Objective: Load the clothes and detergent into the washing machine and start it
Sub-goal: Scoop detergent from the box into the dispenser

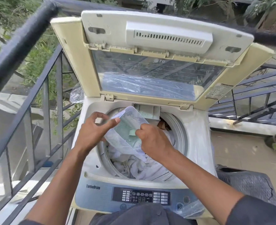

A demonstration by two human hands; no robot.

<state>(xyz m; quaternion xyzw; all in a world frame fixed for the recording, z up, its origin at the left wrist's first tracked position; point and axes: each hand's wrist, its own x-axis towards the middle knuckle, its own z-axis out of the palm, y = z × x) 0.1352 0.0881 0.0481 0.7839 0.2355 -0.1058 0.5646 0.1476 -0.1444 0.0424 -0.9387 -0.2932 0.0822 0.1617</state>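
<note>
We are holding the soap box (127,127) in the middle of the frame, its long side slanting up toward the soap drawer (148,111). Our left hand (91,132) is gripping its edge. Our right hand (152,138) is pinching the green scoop (132,132) inside.

The washing machine (197,135) stands on the balcony floor (241,153), with white clothes (134,164) in its drum.

My one camera sits on my head, looking forward and steeply down from close above my left hand (91,133) and right hand (152,140); beyond them rises the open lid (158,51), below them the control panel (140,196).
</note>
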